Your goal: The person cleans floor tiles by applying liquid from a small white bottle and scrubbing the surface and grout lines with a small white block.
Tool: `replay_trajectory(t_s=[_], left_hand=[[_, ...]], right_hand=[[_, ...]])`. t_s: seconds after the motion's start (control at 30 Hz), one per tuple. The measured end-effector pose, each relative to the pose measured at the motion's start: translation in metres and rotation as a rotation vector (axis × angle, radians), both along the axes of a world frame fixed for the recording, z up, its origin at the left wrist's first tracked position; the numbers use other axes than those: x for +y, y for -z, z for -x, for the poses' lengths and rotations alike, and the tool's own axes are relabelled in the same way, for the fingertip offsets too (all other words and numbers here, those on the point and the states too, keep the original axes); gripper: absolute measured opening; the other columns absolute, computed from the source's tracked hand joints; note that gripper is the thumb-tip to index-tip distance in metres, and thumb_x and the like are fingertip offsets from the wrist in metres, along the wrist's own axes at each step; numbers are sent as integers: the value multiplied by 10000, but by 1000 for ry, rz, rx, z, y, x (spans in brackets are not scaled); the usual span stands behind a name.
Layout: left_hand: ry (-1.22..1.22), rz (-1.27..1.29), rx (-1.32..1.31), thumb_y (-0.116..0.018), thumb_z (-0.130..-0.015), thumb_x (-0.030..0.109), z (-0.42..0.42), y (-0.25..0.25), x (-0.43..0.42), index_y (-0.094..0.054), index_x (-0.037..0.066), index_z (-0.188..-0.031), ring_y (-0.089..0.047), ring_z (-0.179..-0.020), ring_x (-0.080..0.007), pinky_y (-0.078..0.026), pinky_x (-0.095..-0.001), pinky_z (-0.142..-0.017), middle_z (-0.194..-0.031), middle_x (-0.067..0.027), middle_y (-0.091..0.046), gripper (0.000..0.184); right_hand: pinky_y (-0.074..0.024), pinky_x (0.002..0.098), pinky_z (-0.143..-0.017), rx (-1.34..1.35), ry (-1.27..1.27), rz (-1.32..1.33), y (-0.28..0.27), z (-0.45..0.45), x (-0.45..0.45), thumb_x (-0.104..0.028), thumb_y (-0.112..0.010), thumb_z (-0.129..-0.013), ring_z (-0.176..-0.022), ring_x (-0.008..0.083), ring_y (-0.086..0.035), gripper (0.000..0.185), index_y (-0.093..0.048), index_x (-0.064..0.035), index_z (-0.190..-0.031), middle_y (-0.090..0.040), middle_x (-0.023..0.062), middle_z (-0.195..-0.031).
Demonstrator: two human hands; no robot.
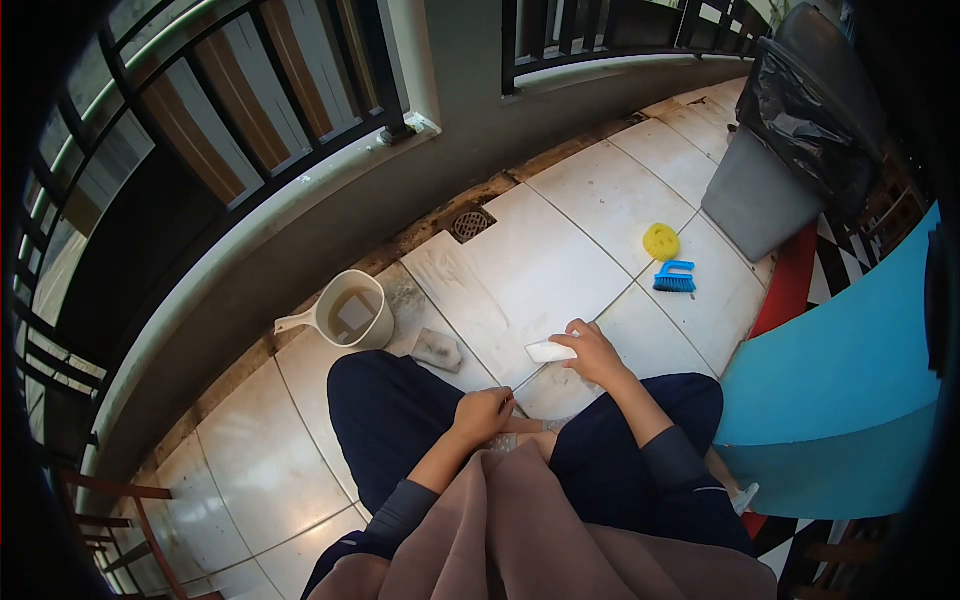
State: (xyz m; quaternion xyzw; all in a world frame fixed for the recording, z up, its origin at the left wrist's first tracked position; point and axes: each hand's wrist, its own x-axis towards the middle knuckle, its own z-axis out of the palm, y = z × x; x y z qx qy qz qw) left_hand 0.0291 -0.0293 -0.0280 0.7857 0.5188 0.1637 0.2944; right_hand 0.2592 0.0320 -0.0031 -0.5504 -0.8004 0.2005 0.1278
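My right hand [592, 352] pinches a white sponge-like block [552, 349] just above the tiled floor. Its fingers and thumb close around the block's right end. My left hand [485, 413] hangs between my knees with curled fingers; its palm is turned away, so anything inside it is hidden. Beside my left knee lies a grey-stained whitish block [437, 350], flat on the tiles. Left of that stands a cream dipper [383, 325] with its handle pointing left. Cloudy water fills part of it, and a pale square shape shows inside.
A yellow round sponge [661, 241] and a blue scrub brush [675, 277] lie to the right. Farther off stands a grey bin [757, 200] with a black bag. A floor drain [469, 226] sits by the low wall. A turquoise curved surface [830, 380] borders my right.
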Motion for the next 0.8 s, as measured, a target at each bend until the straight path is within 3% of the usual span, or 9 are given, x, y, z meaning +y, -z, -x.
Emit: replay_trajectory(t_s=[0.1, 0.23, 0.27, 0.6, 0.8], left_hand=[[196, -169, 160, -507, -807, 270, -5, 12, -5, -595, 82, -761, -584, -651, -257, -425, -368, -611, -672, -78, -601, 213], [262, -85, 26, -470, -842, 294, -14, 11, -18, -596, 92, -785, -582, -649, -257, -423, -359, -638, -676, -68, -604, 245], [244, -163, -56, -457, -855, 313, -16, 16, -22, -569, 98, -742, -575, -607, -254, -426, -356, -576, -654, -63, -594, 268], [216, 8, -24, -464, -824, 284, -23, 11, -18, -596, 74, -726, -581, -606, -294, -454, -397, -563, -658, -99, -599, 266], [205, 38, -35, -456, -819, 293, -21, 6, -18, -610, 82, -709, -579, -594, -292, -454, -398, -554, -643, -105, -597, 283]], right_hand=[[-443, 341, -808, 41, -51, -28, 21, 9, 2, -8, -676, -632, -961, 271, -422, 437, -604, -156, -1037, -457, 51, -1055], [-439, 350, -816, 47, -59, -54, 35, 19, 2, -2, -677, -618, -972, 295, -397, 421, -614, -146, -1008, -429, 62, -1089], [-438, 353, -818, 52, -52, -54, 35, 19, 2, -12, -681, -618, -974, 298, -394, 412, -616, -145, -1003, -425, 67, -1093], [-435, 362, -791, -51, -20, -52, 32, 32, -6, -163, -701, -648, -939, 288, -409, 349, -617, -144, -986, -425, 94, -1017], [-433, 361, -777, 47, -50, -32, 33, 36, -13, -152, -696, -654, -926, 287, -415, 341, -616, -140, -985, -424, 106, -1002]])
